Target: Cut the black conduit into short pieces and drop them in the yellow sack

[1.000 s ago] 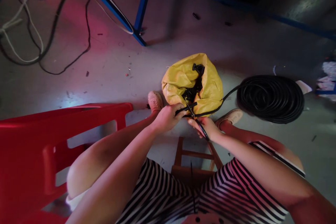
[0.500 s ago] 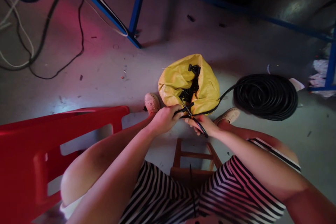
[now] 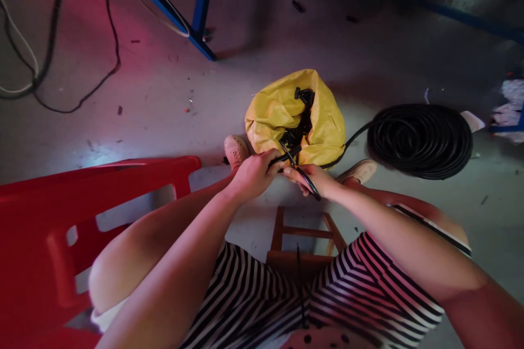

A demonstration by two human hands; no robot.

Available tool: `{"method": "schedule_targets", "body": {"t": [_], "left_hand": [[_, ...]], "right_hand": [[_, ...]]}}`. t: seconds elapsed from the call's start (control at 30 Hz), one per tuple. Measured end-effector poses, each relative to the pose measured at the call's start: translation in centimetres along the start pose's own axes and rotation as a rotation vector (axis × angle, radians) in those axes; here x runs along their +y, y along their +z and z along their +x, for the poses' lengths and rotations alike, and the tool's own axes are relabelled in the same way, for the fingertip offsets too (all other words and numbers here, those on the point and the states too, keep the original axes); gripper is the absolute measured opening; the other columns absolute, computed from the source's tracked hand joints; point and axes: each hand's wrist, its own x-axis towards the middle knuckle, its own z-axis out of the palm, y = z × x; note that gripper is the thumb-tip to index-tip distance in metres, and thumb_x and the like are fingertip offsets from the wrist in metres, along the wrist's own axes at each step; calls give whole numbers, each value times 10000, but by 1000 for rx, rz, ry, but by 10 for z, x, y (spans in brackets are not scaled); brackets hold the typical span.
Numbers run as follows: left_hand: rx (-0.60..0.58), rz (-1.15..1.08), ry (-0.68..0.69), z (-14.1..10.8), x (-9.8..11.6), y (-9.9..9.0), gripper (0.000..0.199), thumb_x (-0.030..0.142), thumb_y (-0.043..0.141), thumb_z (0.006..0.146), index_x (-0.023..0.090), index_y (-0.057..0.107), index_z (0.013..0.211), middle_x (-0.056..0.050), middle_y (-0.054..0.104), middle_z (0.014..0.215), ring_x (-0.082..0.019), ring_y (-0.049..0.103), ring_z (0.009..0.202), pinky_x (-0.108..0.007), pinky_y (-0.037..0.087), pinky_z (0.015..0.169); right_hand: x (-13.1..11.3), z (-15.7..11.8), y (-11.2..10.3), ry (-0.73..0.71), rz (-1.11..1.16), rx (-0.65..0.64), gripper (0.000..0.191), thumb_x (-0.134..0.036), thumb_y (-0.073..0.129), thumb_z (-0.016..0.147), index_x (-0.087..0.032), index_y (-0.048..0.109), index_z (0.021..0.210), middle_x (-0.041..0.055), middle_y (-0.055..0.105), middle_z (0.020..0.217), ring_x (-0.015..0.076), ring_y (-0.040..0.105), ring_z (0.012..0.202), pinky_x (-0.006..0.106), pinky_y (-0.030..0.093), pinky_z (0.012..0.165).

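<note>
My left hand (image 3: 258,170) is closed around a length of black tubing (image 3: 285,156), whose end sticks out to the right over the bag's near rim. In my right hand (image 3: 314,179) is a pair of scissors (image 3: 309,181) with black handles, the blades crossing the tubing. Just beyond both hands stands a yellow woven bag (image 3: 270,112), its top folded open, with black pieces (image 3: 305,97) inside. From the bag's right side the black line runs to a large coil (image 3: 420,142) on the floor. Whether the blades have cut into the tubing is too small to tell.
A red plastic stool (image 3: 61,180) stands at the left. Under me is a wooden stool (image 3: 303,259). Blue metal frame legs (image 3: 202,0) rise beyond the bag, and loose cables (image 3: 117,38) lie at the upper left. Small black scraps (image 3: 298,6) are scattered on the floor.
The view has shifted slightly, so bag and hands sit higher in the picture. My hands have come a little closer together, with the scissors still across the tubing.
</note>
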Motion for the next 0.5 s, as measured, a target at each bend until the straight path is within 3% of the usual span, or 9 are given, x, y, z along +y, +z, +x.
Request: {"method": "schedule_targets", "body": {"t": [0.27,0.5], "left_hand": [[33,36,-132,5,1,7,130,252,553,966,170,654,978,-88,690,867,-264,701,836,-366,527,765],[31,27,-168,9,-2,12,99,246,549,946,193,633,949,-73,683,848,-247,682,824,-343,506,743]], "right_hand": [[9,14,4,-12,26,41,674,-853,656,772,-188,583,694,-13,541,517,113,520,417,231,438,398],[17,21,4,-15,21,82,670,-846,685,757,-189,596,661,-5,550,473,114,514,378,222,386,366]]}}
